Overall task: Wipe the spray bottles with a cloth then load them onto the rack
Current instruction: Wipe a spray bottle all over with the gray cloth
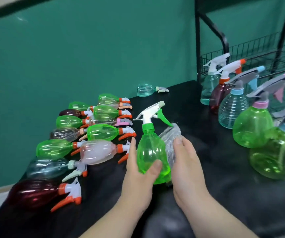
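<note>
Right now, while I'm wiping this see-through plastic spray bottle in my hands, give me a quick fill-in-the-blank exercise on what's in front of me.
1. The left hand grips a see-through plastic spray bottle whose body is ____.
2. The right hand holds a crumpled pale cloth against that bottle, which is held ____.
3. The dark red plastic bottle with the orange trigger, nearest the camera, lies on its ____.
Missing words: green; upright; side.
</note>
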